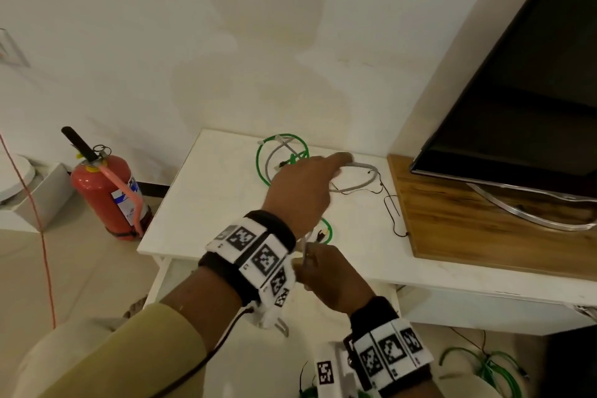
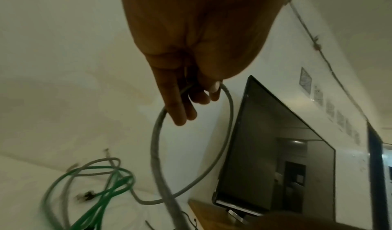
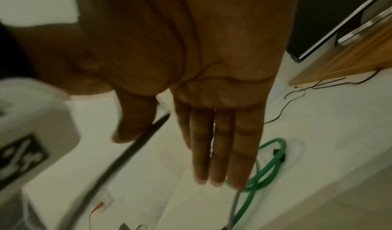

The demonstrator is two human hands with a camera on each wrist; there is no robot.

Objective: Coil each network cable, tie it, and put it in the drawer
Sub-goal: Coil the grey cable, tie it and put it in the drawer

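Observation:
On the white tabletop [image 1: 210, 203] lies a grey network cable [image 1: 368, 171]. My left hand [image 1: 339, 160] reaches across to its loop. In the left wrist view the left hand [image 2: 197, 91] has thumb and fingers curled round the grey cable [image 2: 157, 133], lifting a loop. A green cable [image 1: 268, 152] tangled with grey cable lies at the back [image 2: 106, 191]. A small green coil [image 1: 328, 229] lies near the front edge. Over that coil [image 3: 273, 151] my right hand [image 1: 310, 263] hovers with straight fingers [image 3: 212, 149]. A grey strand [image 3: 235, 200] runs out from behind them. Below the tabletop a white drawer [image 1: 158, 278] stands pulled out.
A TV [image 1: 517, 107] stands on a wooden board [image 1: 468, 220] to the right, and a thin black wire [image 1: 391, 210] lies beside the board. A red fire extinguisher [image 1: 109, 194] is on the floor at left. More green cables [image 1: 484, 368] lie on the floor at lower right.

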